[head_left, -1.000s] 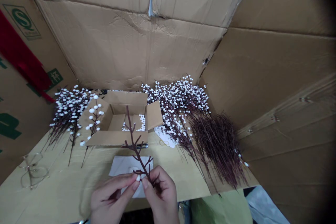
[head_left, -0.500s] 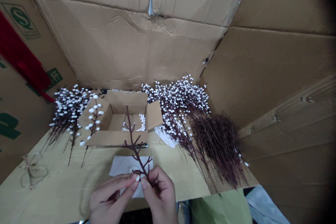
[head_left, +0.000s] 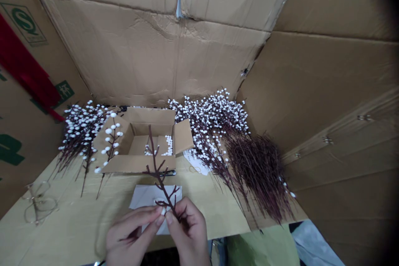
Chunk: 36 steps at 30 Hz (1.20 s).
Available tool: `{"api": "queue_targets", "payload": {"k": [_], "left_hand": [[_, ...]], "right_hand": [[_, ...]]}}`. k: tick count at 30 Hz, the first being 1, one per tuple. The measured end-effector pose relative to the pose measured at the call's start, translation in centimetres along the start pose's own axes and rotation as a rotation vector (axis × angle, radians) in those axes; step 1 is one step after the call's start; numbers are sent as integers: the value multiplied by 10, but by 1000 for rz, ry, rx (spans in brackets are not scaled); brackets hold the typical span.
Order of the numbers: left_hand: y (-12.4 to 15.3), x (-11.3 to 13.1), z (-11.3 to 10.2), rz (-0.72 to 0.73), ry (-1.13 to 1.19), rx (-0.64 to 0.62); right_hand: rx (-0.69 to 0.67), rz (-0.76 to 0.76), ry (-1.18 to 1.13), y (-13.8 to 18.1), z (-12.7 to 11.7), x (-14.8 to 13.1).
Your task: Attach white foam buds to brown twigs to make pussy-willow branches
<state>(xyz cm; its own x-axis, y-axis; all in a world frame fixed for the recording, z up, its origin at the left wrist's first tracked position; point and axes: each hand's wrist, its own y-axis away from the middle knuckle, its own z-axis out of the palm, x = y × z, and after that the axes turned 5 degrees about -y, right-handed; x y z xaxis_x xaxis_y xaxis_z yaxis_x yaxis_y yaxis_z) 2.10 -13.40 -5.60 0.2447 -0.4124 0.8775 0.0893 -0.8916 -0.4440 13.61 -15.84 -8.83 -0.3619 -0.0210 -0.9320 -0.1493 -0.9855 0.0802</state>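
Observation:
Between thumb and fingertips, my left hand (head_left: 134, 232) pinches a small white berry (head_left: 163, 211), held against a low twig of a bare brown artificial branch (head_left: 160, 176). My right hand (head_left: 190, 230) is closed round the lower stem of that branch, which leans up and to the left. Both hands are close together over a white sheet of paper (head_left: 146, 195) at the table's front edge. Beyond the branch stands an open cardboard box (head_left: 124, 164) with loose white berries (head_left: 168, 145) inside. The stem's lower end is hidden by my right hand.
Finished white-berry branches lie in a bundle (head_left: 82, 126) on the left and a larger pile (head_left: 215, 112) at the back right. A heap of bare brown stems (head_left: 258, 174) lies at right. Eyeglasses (head_left: 40, 205) rest at left. Cardboard walls (head_left: 131, 50) enclose the table.
The branch tip and my right hand have shifted very slightly left. My left hand keeps its pinch on the berry at the low twig.

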Motion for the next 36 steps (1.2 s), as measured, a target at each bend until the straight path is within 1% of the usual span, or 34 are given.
{"api": "queue_targets", "payload": {"k": [3,10,13,16,20,23,25,27,30,32,34,36], "left_hand": [[-2,-1,0,32,13,-20],[0,-9,-6,49,13,-66],[1,-13,-10,66,-22,-107],[1,-15,-13,70,-47,-112],[2,-14,-12,25,-45,-117],[2,-13,-10,-53,-6,-70],[3,-16,-9,-140,33,-15],[5,-21,-10,-263,73,35],[8,-29,-14,-451,171,128],[9,-30,-16,-519,308,130],[7,-28,-17,-553,430,74],[5,-24,-17,-590,446,49]], "right_hand": [[-62,7,14,-2,-5,1],[-104,8,62,0,-10,7],[-110,17,78,-1,-12,10],[-112,13,89,-2,-12,11],[-105,16,88,-2,-10,10],[-111,24,47,-2,-7,8],[-110,20,-12,0,-2,5],[-86,12,-70,1,2,2],[-58,23,-96,1,8,3],[-98,64,-122,-1,9,7],[-181,107,-170,-4,9,12],[-284,128,-181,-8,9,18]]}}
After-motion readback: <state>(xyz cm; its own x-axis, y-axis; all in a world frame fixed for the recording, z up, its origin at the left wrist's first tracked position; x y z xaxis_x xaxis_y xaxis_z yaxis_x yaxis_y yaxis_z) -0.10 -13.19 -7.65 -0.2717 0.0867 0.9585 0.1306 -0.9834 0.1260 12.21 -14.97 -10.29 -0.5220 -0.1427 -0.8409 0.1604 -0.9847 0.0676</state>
